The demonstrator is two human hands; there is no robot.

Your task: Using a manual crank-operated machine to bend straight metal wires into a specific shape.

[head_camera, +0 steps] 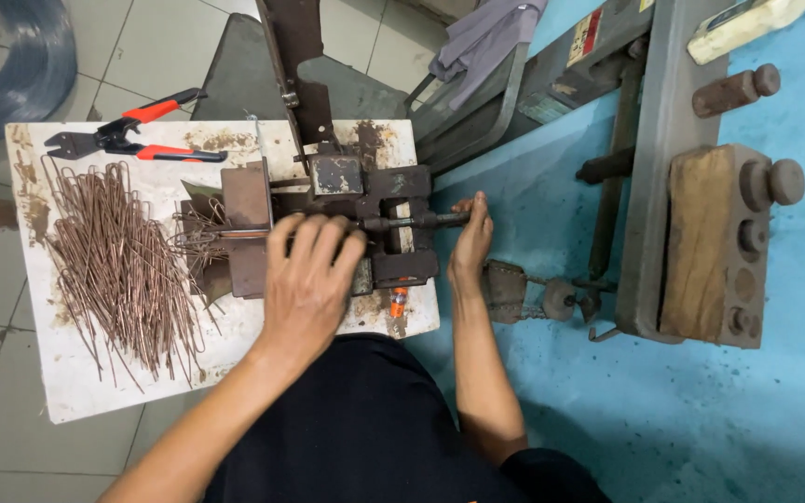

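Observation:
My left hand (309, 275) lies palm down on a rusty metal bending jig (365, 200) bolted to a white board (86, 373), fingers curled over its middle. A thin copper-coloured wire (235, 233) runs into the jig beside my fingertips. My right hand (470, 244) grips the end of the jig's dark handle bar (421, 221), which sticks out to the right. A heap of bent copper-coloured wires (118, 261) lies on the board to the left of the jig.
Red-handled cutters (137, 135) lie at the board's far left corner. A grey steel machine frame (654, 168) with a wooden block (715, 242) stands right, on blue floor (701, 410). Wire coil (20, 65) at top left.

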